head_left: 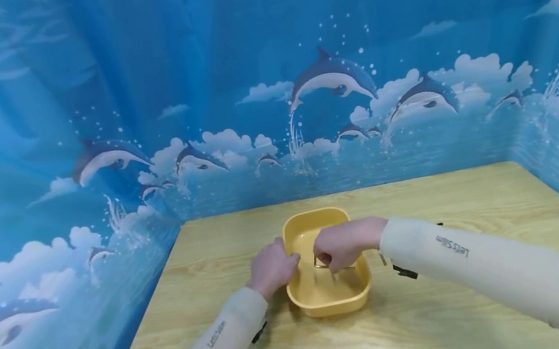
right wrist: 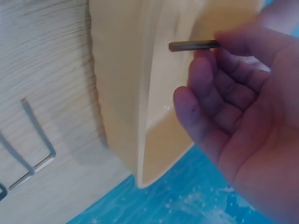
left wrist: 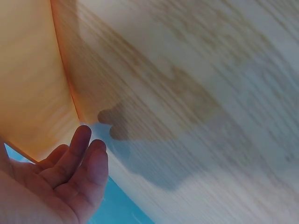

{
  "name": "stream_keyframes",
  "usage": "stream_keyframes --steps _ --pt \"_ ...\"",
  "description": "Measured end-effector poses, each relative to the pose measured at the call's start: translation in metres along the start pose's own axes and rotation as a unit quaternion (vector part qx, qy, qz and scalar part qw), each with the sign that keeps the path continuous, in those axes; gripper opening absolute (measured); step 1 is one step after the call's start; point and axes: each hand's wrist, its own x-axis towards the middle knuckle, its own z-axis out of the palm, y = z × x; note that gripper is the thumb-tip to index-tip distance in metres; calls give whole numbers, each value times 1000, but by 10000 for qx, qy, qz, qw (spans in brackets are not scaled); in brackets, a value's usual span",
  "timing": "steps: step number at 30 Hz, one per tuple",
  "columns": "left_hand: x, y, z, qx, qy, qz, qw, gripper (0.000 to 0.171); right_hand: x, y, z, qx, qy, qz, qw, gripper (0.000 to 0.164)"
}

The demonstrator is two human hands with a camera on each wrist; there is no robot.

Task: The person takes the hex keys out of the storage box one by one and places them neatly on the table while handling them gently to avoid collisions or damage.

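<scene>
A yellow plastic bin (head_left: 333, 307) stands on the wooden table. My left hand (head_left: 274, 265) holds its left rim, the thumb over the edge; in the left wrist view, fingers (left wrist: 81, 144) lie along the outside of the bin's wall (left wrist: 32, 70). Over the inside of the bin, my right hand (head_left: 344, 245) pinches an L-shaped metal hex key (right wrist: 194, 45) between thumb and fingers. One straight end of it sticks out of the grip in the right wrist view.
More hex keys (right wrist: 39, 135) lie on the table (head_left: 441, 295) just right of the bin, partly hidden by my right arm in the head view. A blue curtain (head_left: 220, 74) printed with dolphins hangs behind the table and along its sides.
</scene>
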Motion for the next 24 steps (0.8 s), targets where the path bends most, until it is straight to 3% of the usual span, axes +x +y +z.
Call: stream_keyframes --steps 10,24 --pt "0 2 -2 27 -90 -10 10000 45 -38 20 -12 700 416 -271 9963 17" --pt "2 2 -2 40 -228 -104 9997 49 -89 58 -4 1747 1109 77 9783 14"
